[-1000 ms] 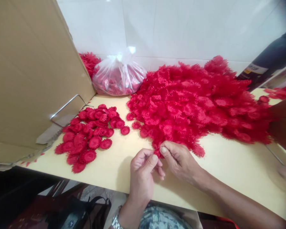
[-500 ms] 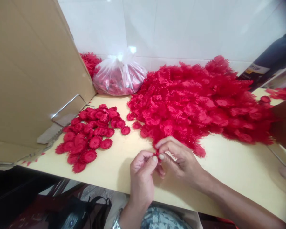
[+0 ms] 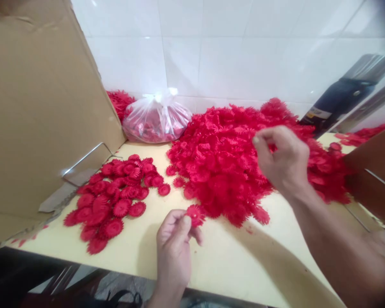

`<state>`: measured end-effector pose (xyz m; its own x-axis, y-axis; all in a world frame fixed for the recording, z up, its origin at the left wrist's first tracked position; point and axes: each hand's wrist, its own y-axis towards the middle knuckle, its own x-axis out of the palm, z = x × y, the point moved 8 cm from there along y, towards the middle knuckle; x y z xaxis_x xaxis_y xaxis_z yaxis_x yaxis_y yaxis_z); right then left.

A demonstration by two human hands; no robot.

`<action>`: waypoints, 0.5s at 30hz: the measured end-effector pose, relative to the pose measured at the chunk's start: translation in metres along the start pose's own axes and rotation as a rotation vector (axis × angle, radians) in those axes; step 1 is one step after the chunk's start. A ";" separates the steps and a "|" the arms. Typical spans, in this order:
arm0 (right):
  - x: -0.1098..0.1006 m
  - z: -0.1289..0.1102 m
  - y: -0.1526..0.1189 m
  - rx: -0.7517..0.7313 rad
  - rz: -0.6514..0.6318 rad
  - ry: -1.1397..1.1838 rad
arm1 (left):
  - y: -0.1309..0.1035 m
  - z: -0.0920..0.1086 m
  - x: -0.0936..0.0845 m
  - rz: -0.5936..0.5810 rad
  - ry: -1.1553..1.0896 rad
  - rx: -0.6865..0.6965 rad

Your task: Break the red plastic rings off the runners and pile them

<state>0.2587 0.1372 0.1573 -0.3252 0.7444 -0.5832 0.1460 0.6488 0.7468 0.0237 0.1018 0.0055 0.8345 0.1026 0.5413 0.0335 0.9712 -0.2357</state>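
Note:
A red fringed disc [image 3: 195, 215] is pinched between the thumb and fingers of my left hand [image 3: 176, 239], over the front part of the pale yellow table [image 3: 237, 261]. My right hand [image 3: 280, 158] is raised over the large heap of red fringed pieces [image 3: 221, 158], its thumb and index fingertips pressed together. Whatever it may hold is too small to make out. On the left of the table lies a smaller pile of red discs [image 3: 122, 207].
A cardboard sheet [image 3: 48, 94] with a wire handle [image 3: 83, 159] stands at the left. Against the tiled wall [image 3: 211, 55] sit a tied clear bag [image 3: 158, 122] of red pieces and, at right, a dark bottle-like object [image 3: 338, 100]. A brown panel [image 3: 375, 171] is at far right.
My right hand has parted from my left hand and moved up and right over the heap. My left hand still holds the red disc, now more visible. The camera view has shifted.

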 end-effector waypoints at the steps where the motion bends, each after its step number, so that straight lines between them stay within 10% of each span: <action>1: 0.004 0.001 0.009 -0.059 -0.038 -0.059 | -0.001 -0.002 0.004 -0.034 0.024 -0.006; 6: 0.023 -0.030 -0.017 -0.082 -0.316 0.282 | -0.007 -0.009 0.005 -0.035 0.118 0.004; 11: 0.074 -0.082 -0.116 0.417 -1.045 1.155 | -0.010 -0.016 0.008 -0.110 0.116 -0.010; 15: 0.083 -0.086 -0.136 0.628 -1.048 1.368 | -0.011 -0.018 0.008 -0.130 0.114 0.000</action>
<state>0.1313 0.0970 0.0352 -0.9001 -0.3852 0.2037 -0.4126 0.9037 -0.1143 0.0402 0.0880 -0.0024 0.8800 -0.0491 0.4724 0.1456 0.9746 -0.1699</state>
